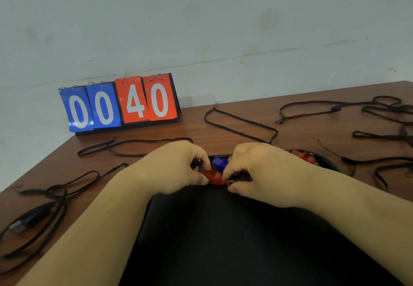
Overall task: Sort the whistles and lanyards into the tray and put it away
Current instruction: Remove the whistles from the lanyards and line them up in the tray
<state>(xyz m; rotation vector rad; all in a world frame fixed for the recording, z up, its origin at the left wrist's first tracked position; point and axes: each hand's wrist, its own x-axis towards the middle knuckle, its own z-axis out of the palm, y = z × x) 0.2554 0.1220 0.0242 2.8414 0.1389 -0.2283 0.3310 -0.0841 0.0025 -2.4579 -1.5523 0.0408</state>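
Both hands together, mid-frame: left hand [176,167] and right hand [257,169] each pinch one end of a red whistle [213,176] over the black tray [330,164]. Blue whistle [219,163] sits just behind at 12 o'clock, more red whistles [301,154] at 2. Black lanyards [241,121] lie loose on the desk [301,134], from 9 round to 3. Scoreboard [120,105] at 10.

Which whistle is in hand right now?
The front red whistle, pinched between left hand and right hand. The blue whistle behind it and far-right red whistle lie loose in the tray.
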